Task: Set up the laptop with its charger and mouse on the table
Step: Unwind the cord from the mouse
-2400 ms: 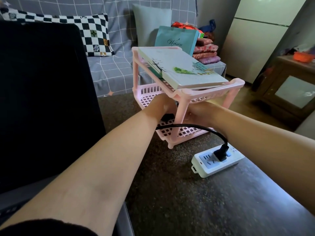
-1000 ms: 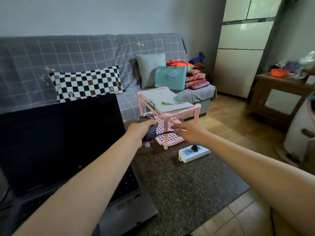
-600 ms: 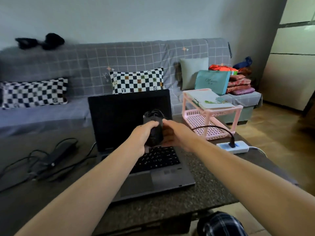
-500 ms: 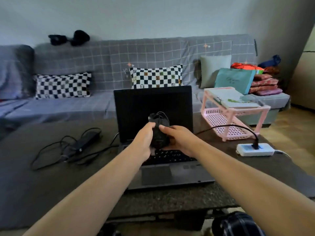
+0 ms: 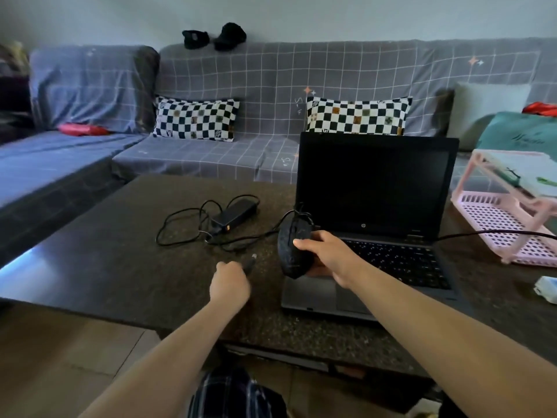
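Head view: right hand (image 5: 330, 260) grips rounded black mouse (image 5: 291, 251); left hand (image 5: 230, 285) pinches its plug (image 5: 250, 262) above speckled table (image 5: 120, 267).

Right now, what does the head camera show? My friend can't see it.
The right hand holds a black mouse by the open laptop, while the left hand pinches a plug. The charger lies on the dark table.
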Demonstrator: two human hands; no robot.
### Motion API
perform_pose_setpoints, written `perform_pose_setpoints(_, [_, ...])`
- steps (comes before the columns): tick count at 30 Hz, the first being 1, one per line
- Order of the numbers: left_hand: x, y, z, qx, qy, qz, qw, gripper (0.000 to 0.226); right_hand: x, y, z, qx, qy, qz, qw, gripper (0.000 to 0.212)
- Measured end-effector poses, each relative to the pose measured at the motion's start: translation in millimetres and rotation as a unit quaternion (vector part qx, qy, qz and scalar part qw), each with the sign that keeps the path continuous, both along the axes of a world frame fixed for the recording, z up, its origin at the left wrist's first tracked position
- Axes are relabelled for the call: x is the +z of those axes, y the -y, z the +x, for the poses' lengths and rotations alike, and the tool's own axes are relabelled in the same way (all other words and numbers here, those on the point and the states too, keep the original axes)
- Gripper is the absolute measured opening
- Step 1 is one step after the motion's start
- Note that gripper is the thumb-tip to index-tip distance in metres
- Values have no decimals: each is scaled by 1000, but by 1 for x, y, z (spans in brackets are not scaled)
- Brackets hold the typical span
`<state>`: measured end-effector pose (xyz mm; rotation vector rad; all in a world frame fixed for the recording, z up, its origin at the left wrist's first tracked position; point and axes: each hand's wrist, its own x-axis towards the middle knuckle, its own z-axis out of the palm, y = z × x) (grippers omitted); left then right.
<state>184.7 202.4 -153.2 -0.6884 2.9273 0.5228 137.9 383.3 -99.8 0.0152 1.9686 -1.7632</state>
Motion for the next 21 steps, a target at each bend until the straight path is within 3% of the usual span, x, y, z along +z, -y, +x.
perform_pose_setpoints(3, [-3,-5,-3,22,-19,-11,1000,28,0,-7,-6,8,-12,14,1000,40])
perform_pose_setpoints(8, [4,-10,-7,-13,-51,-19,998,38,2,-14,-9,22,0,-22,1000,38])
perform_pose_setpoints(10, [15,-20,-10,-37,-121,64,990,37,3,-19,-7,24,8,-56,998,38])
perform_pose_setpoints(11, [24,-28,-12,-23,-144,174,974,39,4,-23,-5,28,12,-75,997,39])
perform_pose_setpoints(12, [36,-38,-12,9,-144,322,936,44,6,-28,-3,34,16,-94,995,39])
perform_pose_setpoints(14, [55,-53,-11,45,-111,602,789,53,9,-41,4,58,22,-126,990,39])
perform_pose_setpoints(15, [62,-58,-10,36,-110,679,725,52,11,-50,8,68,20,-132,989,39])
perform_pose_setpoints(16, [71,-65,-7,17,-116,718,686,45,14,-59,14,74,14,-135,988,40])
perform_pose_setpoints(18, [82,-76,-1,-13,-138,745,652,24,15,-75,23,71,2,-125,990,38])
perform_pose_setpoints(19, [86,-85,1,-27,-147,737,659,19,16,-84,28,64,-14,-106,992,36])
perform_pose_setpoints(21, [89,-105,4,-58,-165,685,707,24,16,-94,36,52,-67,-50,995,36])
